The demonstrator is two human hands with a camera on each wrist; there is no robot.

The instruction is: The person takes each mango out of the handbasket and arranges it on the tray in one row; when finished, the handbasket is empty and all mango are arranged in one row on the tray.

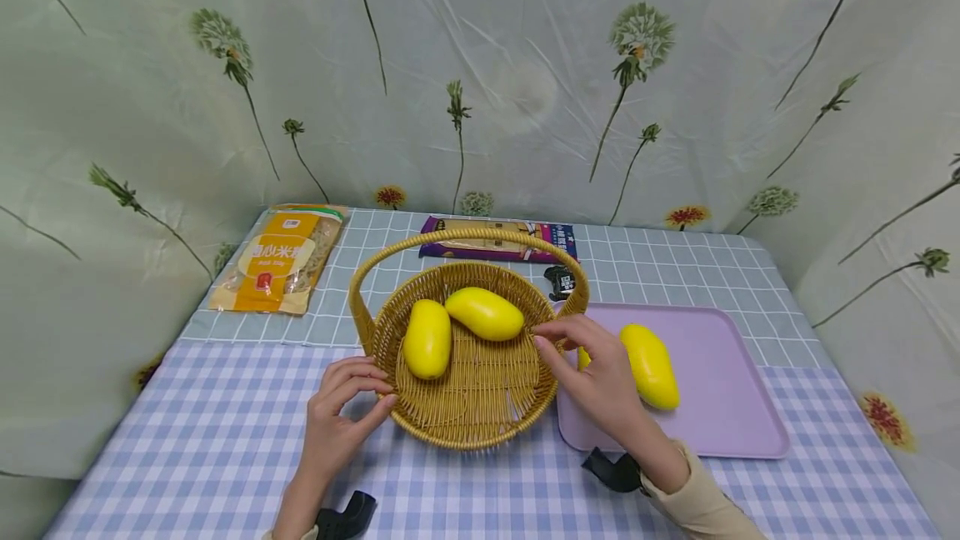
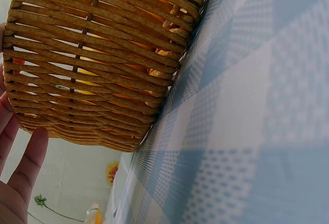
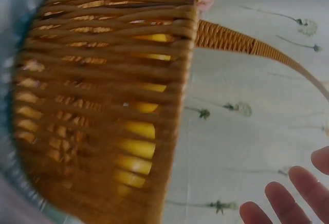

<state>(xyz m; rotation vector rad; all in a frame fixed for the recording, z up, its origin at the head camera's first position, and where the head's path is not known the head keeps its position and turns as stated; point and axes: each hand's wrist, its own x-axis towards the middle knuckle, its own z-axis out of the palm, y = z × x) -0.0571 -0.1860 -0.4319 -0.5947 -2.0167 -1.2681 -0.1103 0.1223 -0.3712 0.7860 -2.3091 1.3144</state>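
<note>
A woven wicker basket with a tall arched handle stands on the table, holding two yellow mangoes, one upright-lying at left and one slanted at the back. My left hand holds the basket's left rim, fingertips over the edge. Over the right rim hovers my right hand, fingers loosely bent and apart, nothing between them; the right wrist view shows its fingers clear of the weave. A lilac tray at right bears another mango and a yellow piece mostly hidden behind the right hand.
An orange-and-clear grain bag lies at the back left. Behind the basket is a purple noodle packet, with a small black item near the handle's right foot. A floral curtain surrounds the checked tabletop.
</note>
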